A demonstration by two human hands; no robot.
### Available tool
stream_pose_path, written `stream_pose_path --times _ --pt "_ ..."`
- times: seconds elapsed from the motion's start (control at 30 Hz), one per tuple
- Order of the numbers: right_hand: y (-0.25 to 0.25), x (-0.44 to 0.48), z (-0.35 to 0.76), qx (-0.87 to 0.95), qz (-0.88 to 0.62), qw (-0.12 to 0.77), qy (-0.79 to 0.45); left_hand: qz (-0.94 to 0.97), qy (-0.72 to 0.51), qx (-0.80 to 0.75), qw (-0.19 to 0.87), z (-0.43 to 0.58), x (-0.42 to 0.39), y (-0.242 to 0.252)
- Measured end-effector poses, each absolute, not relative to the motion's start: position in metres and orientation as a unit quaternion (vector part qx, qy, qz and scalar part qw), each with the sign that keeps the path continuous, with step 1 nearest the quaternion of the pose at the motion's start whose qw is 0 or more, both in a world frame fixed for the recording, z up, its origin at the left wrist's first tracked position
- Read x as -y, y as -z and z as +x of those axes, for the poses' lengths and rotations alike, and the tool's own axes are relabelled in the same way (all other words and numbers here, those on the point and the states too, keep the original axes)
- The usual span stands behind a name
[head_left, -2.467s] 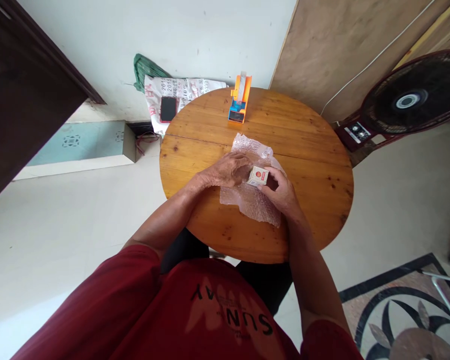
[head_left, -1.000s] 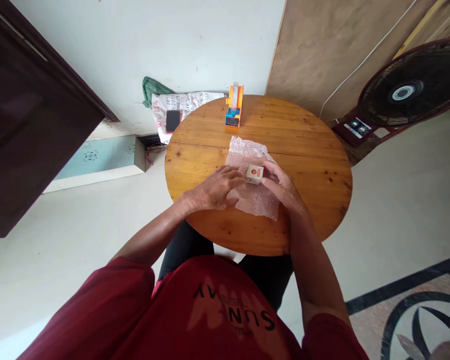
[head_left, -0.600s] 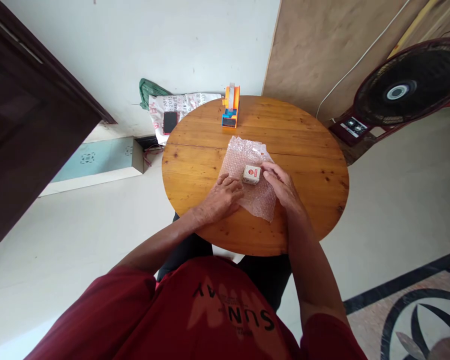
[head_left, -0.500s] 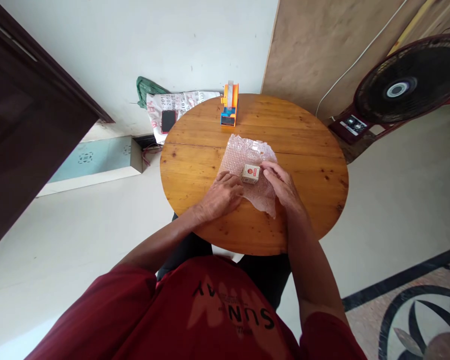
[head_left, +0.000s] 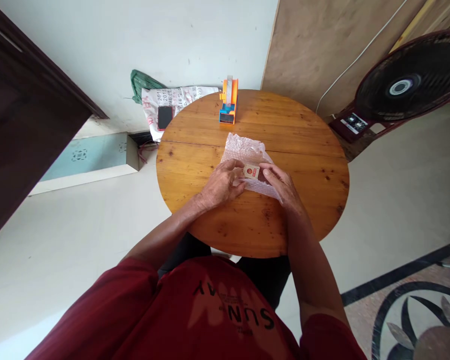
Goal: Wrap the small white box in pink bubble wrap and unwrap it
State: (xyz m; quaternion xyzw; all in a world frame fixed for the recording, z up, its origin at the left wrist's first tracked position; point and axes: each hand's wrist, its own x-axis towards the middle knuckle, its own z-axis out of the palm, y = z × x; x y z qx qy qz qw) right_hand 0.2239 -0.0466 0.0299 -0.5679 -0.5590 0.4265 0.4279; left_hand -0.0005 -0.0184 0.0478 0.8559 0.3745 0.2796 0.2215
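Observation:
A small cream box with a red label rests on a sheet of bubble wrap on the round wooden table. The near edge of the wrap is folded up against the box's front side. At the left of the box, my left hand is closed on the near part of the wrap, thumb in front and fingers behind. From the right, my right hand has its fingers bent over the wrap at the box's right end. Its fingertips partly hide that end.
An orange and blue tape dispenser stands at the table's far edge. Beyond the far left edge lie a phone, a printed white sack and a green bag. A fan stands at the right.
The near edge of the bubble wrap has been lifted and folded towards the box. My left hand has moved up and closer to the box, and my right hand has stayed beside it.

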Motion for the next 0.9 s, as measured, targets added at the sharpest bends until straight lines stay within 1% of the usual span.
stream_pose_path --times 0.33,0.57,0.73,0.9 --pt "-0.031 0.049 0.225 0.549 -0.581 0.412 -0.437 0.8 -0.292 -0.407 0.33 0.014 -0.01 -0.045" --pt "-0.019 0.044 0.232 0.556 -0.566 0.417 -0.443 0.794 -0.287 -0.414 0.341 0.019 -0.023 -0.04" --pt "-0.019 0.045 0.233 0.551 -0.571 0.414 -0.446 0.774 -0.327 -0.399 0.367 0.023 -0.025 -0.029" --pt "-0.024 0.047 0.232 0.538 -0.565 0.412 -0.471 0.755 -0.32 -0.393 0.416 0.02 -0.02 -0.031"
